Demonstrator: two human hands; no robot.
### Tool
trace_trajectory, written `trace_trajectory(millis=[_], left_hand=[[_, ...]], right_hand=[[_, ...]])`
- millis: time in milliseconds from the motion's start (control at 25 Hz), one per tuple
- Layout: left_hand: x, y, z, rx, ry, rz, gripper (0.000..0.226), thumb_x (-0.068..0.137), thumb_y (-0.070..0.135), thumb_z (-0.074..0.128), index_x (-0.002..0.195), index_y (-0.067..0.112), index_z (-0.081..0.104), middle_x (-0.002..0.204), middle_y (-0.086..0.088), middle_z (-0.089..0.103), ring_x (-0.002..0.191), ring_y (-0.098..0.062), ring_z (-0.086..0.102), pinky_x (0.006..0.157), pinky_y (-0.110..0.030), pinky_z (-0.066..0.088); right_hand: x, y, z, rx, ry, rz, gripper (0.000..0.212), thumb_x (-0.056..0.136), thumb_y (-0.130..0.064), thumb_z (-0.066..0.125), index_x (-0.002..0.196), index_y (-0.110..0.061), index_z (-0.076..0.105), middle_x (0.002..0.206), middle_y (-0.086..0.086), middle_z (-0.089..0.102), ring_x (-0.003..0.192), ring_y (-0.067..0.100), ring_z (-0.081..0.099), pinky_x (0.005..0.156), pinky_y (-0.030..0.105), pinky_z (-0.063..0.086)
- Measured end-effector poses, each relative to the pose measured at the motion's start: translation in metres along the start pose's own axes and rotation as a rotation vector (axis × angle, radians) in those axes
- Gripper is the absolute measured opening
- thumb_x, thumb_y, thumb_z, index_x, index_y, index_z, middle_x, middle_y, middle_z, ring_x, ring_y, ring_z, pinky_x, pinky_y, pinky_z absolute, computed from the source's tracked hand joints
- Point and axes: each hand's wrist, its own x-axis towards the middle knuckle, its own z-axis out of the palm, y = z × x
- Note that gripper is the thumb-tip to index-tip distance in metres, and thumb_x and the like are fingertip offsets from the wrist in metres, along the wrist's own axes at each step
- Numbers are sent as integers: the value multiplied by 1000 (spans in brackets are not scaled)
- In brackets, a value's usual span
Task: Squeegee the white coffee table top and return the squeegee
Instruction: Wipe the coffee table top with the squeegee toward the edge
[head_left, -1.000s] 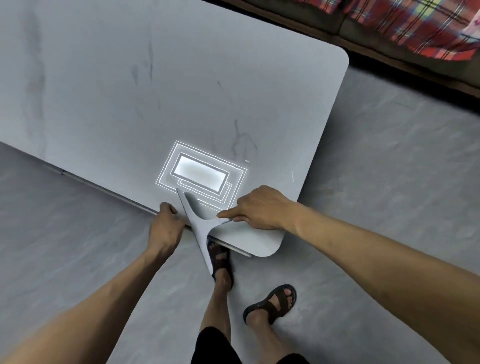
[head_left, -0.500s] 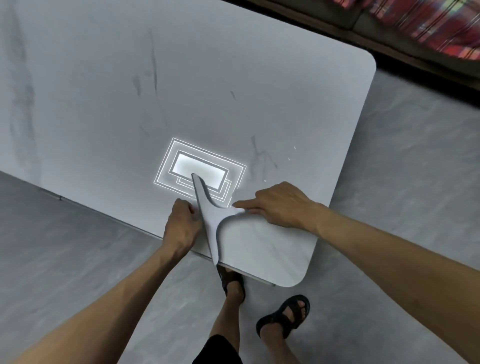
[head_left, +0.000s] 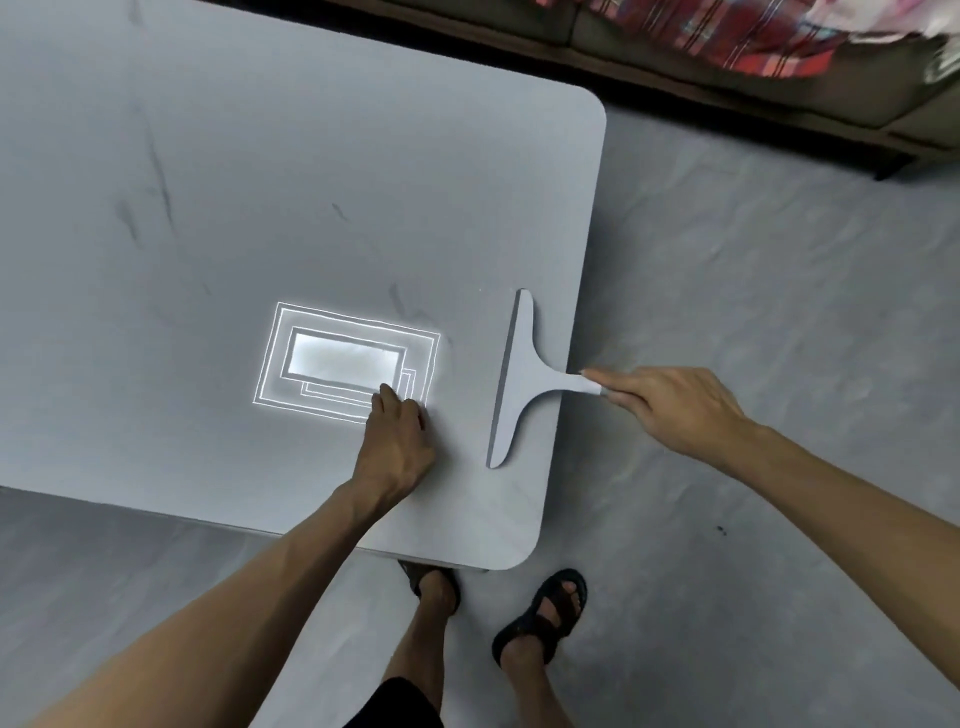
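Observation:
The white coffee table top (head_left: 260, 182) fills the left and middle of the head view and shows faint dark streaks. A light grey squeegee (head_left: 519, 374) lies flat on it close to the right edge. Its blade runs front to back and its handle sticks out to the right over the edge. My right hand (head_left: 670, 402) is off the table's right side and pinches the tip of the handle between thumb and fingers. My left hand (head_left: 397, 441) leans on the table left of the squeegee with bent fingers and holds nothing.
A bright reflection of a ceiling lamp (head_left: 343, 358) lies on the table by my left hand. A sofa (head_left: 779, 98) with a red plaid cloth (head_left: 727, 36) stands at the back right. My sandalled feet (head_left: 540, 618) stand on grey floor at the table's front right corner.
The squeegee has gone from the front edge to the right edge, its handle now pointing right. My left hand left the table edge and rests on the top.

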Motion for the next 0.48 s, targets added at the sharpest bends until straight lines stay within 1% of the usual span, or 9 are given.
trace_trajectory(millis=[80,120,160,240,320,400,440,480], left_hand=[[-2,11,6,20,-97,-29,29,75,-7,42,103,-6,52,133,-41,35,132,-53,28,104,-50,37],[-3,15,7,15,-124,-56,30,76,-5,42,105,-6,51,137,-43,29,134,-53,25,104,-50,36],[-3,20,7,15,-133,-75,31,79,-3,43,108,-6,51,139,-42,27,135,-53,25,105,-49,36],[-2,25,4,-29,-115,-123,35,86,6,49,120,-4,52,143,-34,29,135,-47,30,108,-48,36],[-1,28,2,-95,-83,-155,36,89,12,54,124,1,54,144,-25,33,133,-40,37,108,-46,38],[-3,32,1,-140,-40,-138,27,90,12,53,114,1,57,135,-22,43,121,-37,48,101,-44,44],[-5,35,0,-178,6,-145,19,91,13,51,103,0,58,124,-20,50,109,-36,54,91,-43,48],[-6,39,-2,-236,63,-182,17,91,16,48,93,1,56,111,-18,56,95,-35,57,78,-41,50]], right_hand=[[-22,16,2,-10,66,25,37,98,-38,49,133,-51,49,68,-11,57,60,18,60,48,25,29],[-30,22,3,-16,78,48,37,98,-38,49,133,-51,49,65,-12,50,58,17,58,47,25,27],[-39,29,3,-24,69,77,37,99,-40,47,134,-52,47,64,-13,48,58,17,57,47,26,29],[-54,40,4,-56,13,123,39,100,-44,40,137,-55,40,67,-10,55,60,16,57,49,29,38],[-66,49,1,-99,-1,152,39,100,-45,39,137,-55,40,67,-7,57,58,16,56,50,29,39],[-74,52,-4,-104,57,167,38,98,-42,44,135,-51,47,61,-6,54,51,17,52,45,27,33],[-76,51,-8,-84,97,169,37,97,-40,47,134,-47,51,57,-6,50,47,16,48,43,26,30],[-75,49,-12,-68,123,164,37,96,-38,49,133,-44,54,55,-6,48,45,15,45,42,25,29]])
